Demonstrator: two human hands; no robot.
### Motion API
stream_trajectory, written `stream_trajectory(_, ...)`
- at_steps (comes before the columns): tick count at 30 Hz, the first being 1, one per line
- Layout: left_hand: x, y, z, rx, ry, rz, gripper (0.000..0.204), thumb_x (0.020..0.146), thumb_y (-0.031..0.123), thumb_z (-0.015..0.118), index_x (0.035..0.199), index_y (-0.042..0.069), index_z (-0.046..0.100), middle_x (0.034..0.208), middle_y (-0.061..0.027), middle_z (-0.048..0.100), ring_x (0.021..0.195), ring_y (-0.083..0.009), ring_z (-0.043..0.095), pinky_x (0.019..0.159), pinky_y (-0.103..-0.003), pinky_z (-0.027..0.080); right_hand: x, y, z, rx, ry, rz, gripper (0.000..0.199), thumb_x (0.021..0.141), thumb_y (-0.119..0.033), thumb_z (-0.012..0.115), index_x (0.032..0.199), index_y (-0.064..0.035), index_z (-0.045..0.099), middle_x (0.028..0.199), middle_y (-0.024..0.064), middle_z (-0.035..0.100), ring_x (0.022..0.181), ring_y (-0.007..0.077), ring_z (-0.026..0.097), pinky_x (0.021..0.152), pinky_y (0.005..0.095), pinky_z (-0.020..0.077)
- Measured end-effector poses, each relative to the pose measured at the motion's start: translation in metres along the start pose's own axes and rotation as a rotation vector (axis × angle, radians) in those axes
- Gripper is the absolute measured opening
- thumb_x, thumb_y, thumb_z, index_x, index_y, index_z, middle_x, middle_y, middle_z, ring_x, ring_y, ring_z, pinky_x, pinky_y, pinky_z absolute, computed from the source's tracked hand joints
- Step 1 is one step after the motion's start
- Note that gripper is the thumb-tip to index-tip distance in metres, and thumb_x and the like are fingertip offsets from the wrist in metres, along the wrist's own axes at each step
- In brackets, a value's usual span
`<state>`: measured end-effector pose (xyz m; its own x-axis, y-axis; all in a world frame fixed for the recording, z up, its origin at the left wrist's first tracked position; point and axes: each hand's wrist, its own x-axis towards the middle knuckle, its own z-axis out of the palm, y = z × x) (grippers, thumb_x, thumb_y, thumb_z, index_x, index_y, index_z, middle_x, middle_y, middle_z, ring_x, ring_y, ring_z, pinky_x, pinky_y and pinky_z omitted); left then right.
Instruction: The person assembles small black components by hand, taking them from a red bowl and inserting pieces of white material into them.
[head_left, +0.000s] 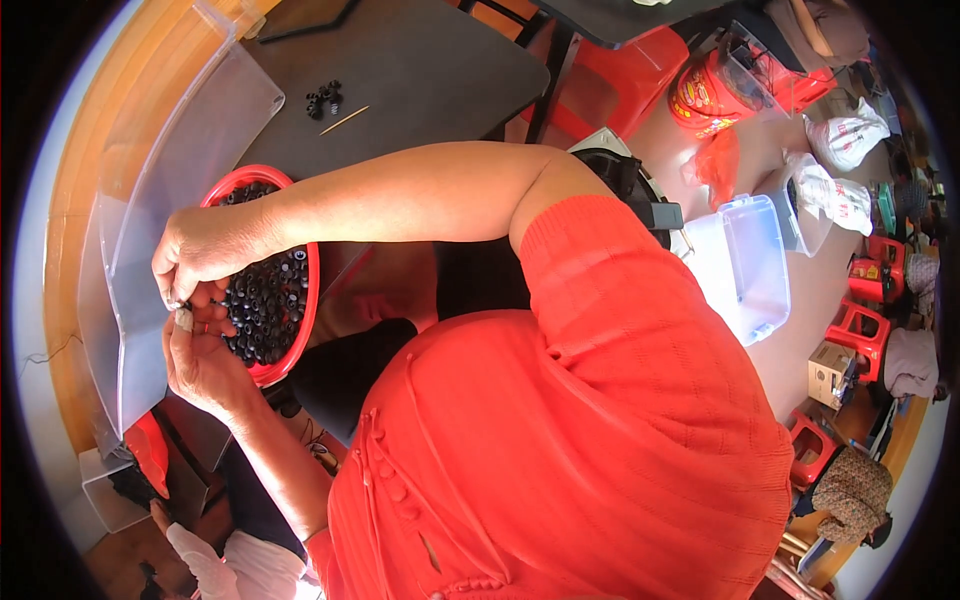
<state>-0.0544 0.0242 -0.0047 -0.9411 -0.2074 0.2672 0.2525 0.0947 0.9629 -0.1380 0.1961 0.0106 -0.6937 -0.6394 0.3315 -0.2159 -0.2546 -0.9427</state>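
Left hand: fingers curled, tips meeting those of the right hand at the near rim of the red bowl. Both grips pinched together on a small part, too small to identify. Bowl: full of black rings, on dark worktop. Further rings and a stick lie well apart. Clear tray beside bowl.

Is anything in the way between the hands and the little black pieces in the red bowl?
Nothing visible is. Both hands meet right at the red bowl's left rim, the left hand and right hand pinching something small together, with the black pieces lying open beside them.
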Motion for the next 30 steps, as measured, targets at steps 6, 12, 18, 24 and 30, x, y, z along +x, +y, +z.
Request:
stream_trajectory(6,0.015,-0.017,-0.036,-0.419,-0.203,-0.148,0.036,0.098,0.025,0.053,0.111,-0.006,0.064,0.096,-0.0167,0.067,0.084,-0.0223,0.06,0.071,-0.033,0.044,0.007,0.01,0.007,-0.405,-0.088,-0.331,0.033,0.077,-0.018,0.079,0.107,-0.0053,0.074,0.088,0.0094,0.075,0.079,0.0188,0.071,0.071,0.0347,0.0545)
stream_trajectory(12,0.011,-0.019,-0.031,-0.331,-0.245,-0.145,0.034,0.097,0.026,0.056,0.111,-0.003,0.066,0.094,-0.0126,0.069,0.082,-0.023,0.059,0.074,-0.035,0.044,-0.005,0.014,0.016,-0.86,0.072,-0.454,0.033,0.078,-0.037,0.074,0.093,-0.008,0.068,0.086,0.0055,0.071,0.083,0.0305,0.07,0.069,0.045,0.0537)
stream_trajectory(18,0.011,-0.02,-0.031,-0.38,-0.191,-0.202,0.031,0.097,0.027,0.058,0.109,-0.001,0.067,0.095,-0.0114,0.07,0.081,-0.0223,0.06,0.073,-0.035,0.046,-0.008,0.019,0.022,-0.857,0.212,-0.465,0.033,0.076,-0.035,0.075,0.092,-0.0082,0.067,0.086,0.0075,0.069,0.077,0.0309,0.07,0.064,0.0449,0.0539)
stream_trajectory(24,0.012,-0.021,-0.027,-0.411,-0.21,-0.205,0.03,0.098,0.027,0.056,0.106,0.001,0.068,0.098,-0.01,0.071,0.083,-0.0205,0.061,0.073,-0.034,0.046,-0.005,0.026,0.022,-0.861,0.274,-0.478,0.029,0.075,-0.034,0.075,0.088,-0.0083,0.068,0.086,0.0084,0.069,0.076,0.0308,0.07,0.063,0.045,0.0539)
stream_trajectory(30,0.01,-0.018,-0.015,-0.455,-0.153,-0.181,0.03,0.098,0.029,0.057,0.105,0.001,0.068,0.097,-0.0084,0.07,0.084,-0.018,0.061,0.071,-0.031,0.044,-0.001,0.032,0.021,-0.893,0.314,-0.518,0.025,0.076,-0.033,0.073,0.082,-0.0088,0.07,0.083,0.0072,0.068,0.074,0.0287,0.07,0.06,0.0441,0.054)
